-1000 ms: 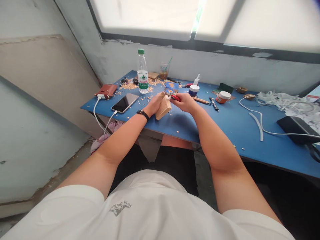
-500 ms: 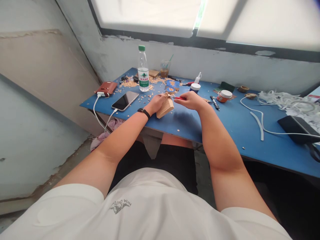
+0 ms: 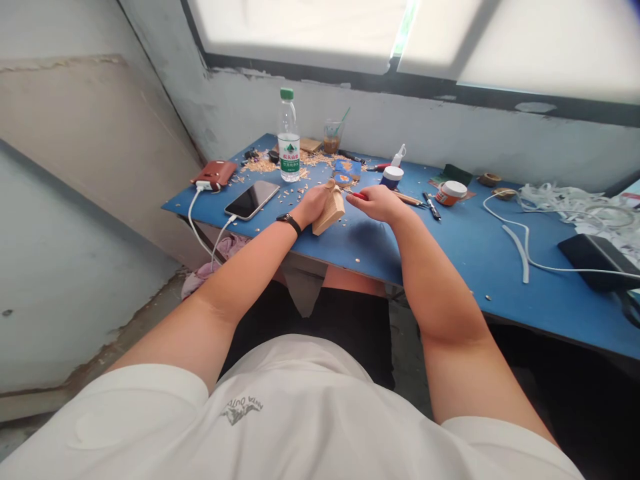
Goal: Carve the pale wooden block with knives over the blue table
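My left hand [image 3: 311,205] grips a pale wooden block [image 3: 330,209], fingers wrapped around its left face, and holds it tilted on the blue table [image 3: 450,247]. My right hand [image 3: 379,203] is closed around a red-handled carving tool [image 3: 361,196]; the tool's tip meets the upper end of the block, between the two hands. A black wristband [image 3: 289,223] sits on my left wrist.

Wood shavings [image 3: 305,160] lie scattered beyond my left hand. A smartphone [image 3: 251,200] lies just left of my left hand, with a white cable [image 3: 200,220] running off the table edge. A water bottle [image 3: 289,137] with a green cap stands upright beyond that hand, and a brown case [image 3: 216,175] lies farther left. Beyond my right hand stand a white-lidded jar [image 3: 391,177] and a small glue bottle [image 3: 399,156]. To the right of my right hand lie a black pen [image 3: 431,205], an orange tub [image 3: 450,193], a white strip [image 3: 517,250] and, well apart, a black box [image 3: 597,260].
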`<state>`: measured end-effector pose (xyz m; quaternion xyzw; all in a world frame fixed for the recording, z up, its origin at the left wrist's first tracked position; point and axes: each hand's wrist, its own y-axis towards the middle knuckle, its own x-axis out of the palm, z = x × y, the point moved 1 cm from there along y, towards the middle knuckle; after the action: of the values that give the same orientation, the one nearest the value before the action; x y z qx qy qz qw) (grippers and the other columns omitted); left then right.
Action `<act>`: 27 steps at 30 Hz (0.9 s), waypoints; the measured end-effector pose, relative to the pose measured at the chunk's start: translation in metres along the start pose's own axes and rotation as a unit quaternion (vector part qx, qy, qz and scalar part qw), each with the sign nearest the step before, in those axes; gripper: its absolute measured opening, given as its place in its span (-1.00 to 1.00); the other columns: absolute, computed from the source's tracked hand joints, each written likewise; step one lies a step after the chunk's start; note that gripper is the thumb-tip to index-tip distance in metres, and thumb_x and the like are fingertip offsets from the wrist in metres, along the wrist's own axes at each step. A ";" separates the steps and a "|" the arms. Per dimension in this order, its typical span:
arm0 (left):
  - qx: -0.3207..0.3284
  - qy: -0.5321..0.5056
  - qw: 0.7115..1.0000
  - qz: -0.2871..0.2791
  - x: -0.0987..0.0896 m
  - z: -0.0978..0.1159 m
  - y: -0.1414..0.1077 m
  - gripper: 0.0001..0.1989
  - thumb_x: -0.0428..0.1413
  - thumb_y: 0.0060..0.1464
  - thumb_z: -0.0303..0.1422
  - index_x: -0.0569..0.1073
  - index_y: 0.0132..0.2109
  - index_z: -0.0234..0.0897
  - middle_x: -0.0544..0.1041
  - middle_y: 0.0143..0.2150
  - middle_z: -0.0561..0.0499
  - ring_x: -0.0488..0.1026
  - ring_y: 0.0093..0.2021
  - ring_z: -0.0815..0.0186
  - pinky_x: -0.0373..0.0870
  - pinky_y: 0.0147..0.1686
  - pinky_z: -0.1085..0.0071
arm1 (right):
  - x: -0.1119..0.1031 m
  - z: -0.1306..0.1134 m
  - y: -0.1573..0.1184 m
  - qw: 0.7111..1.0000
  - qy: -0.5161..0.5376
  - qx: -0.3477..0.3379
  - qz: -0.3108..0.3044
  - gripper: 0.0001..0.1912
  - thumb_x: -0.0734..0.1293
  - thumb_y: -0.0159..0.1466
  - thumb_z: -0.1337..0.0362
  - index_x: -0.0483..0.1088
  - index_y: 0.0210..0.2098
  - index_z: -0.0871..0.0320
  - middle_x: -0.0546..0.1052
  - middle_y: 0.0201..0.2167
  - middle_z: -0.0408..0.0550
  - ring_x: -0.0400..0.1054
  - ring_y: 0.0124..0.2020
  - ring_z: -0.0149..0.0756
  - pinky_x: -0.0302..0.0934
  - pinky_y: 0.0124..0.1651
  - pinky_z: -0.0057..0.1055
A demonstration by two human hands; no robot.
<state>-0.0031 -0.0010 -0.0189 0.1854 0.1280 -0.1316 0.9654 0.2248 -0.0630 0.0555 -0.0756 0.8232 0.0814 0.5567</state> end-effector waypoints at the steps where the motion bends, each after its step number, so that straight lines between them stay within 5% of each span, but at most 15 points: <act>1: 0.001 -0.001 1.000 0.000 0.000 -0.001 0.001 -0.06 -0.08 0.67 0.51 0.47 -0.38 -0.17 0.53 -0.45 -0.04 0.45 -0.37 0.24 0.40 -0.25 0.24 | 0.001 0.000 0.001 1.000 0.003 -0.002 0.003 -0.33 0.41 0.77 -0.14 0.29 -0.41 0.02 0.47 -0.42 -0.08 0.27 -0.29 -0.22 0.07 -0.14 -0.20; 16: -0.012 -0.060 0.998 -0.005 0.002 0.010 -0.008 -0.07 0.06 0.57 0.58 0.49 -0.35 -0.19 0.52 -0.47 0.00 0.50 -0.39 0.28 0.46 -0.28 0.30 | 0.001 0.002 -0.001 1.000 0.005 -0.017 0.013 -0.31 0.45 0.68 -0.24 0.26 -0.43 0.02 0.39 -0.48 -0.11 0.20 -0.32 -0.23 0.01 -0.18 -0.18; 27: 0.006 -0.014 1.000 -0.027 0.000 0.020 -0.014 -0.09 0.02 0.60 0.55 0.39 -0.40 -0.14 0.41 -0.51 0.00 0.41 -0.35 0.24 0.44 -0.25 0.26 | -0.006 -0.007 -0.009 1.000 -0.010 0.002 -0.004 -0.31 0.50 0.71 -0.21 0.29 -0.41 0.02 0.43 -0.47 -0.12 0.20 -0.31 -0.26 0.05 -0.20 -0.17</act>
<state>-0.0036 -0.0215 -0.0054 0.1853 0.1186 -0.1613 0.9621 0.2224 -0.0735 0.0628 -0.0774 0.8174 0.0785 0.5655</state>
